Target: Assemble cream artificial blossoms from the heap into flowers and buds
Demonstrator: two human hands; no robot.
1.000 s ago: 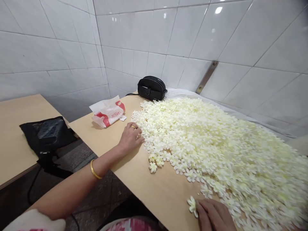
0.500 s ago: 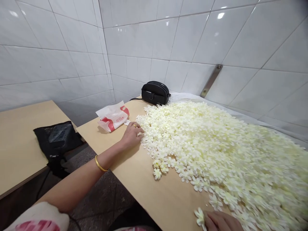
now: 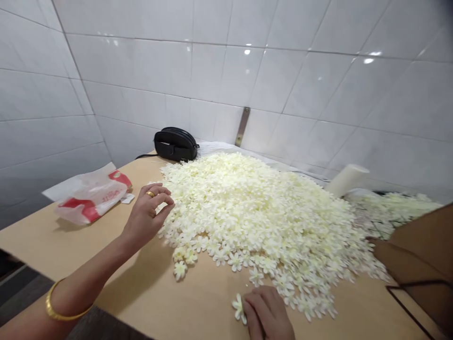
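Note:
A broad heap of pale yellow-white artificial flower heads (image 3: 244, 203) covers much of the table. My left hand (image 3: 150, 210), with a ring on one finger, is raised at the heap's left edge. Its thumb and forefinger meet in a pinch; whether something small is between them I cannot make out. Close to the table's front, my right hand (image 3: 269, 314) is closed on a single artificial flower (image 3: 239, 309), whose petals stick out on the left. A small cluster of loose flowers (image 3: 184, 259) lies on the bare wood between my hands.
A red and white paper bag (image 3: 94, 196) lies on the tabletop (image 3: 198, 307) at left. Behind the heap sits a black pouch (image 3: 176, 144) near the tiled wall (image 3: 226, 71). A white roll (image 3: 347, 179) stands back right; a brown object (image 3: 421, 259) is at the right edge.
The view has turned right, bringing the white roll and brown object into sight. My left hand has lifted from the heap's edge, its fingers in a pinch. My right hand still holds the flower.

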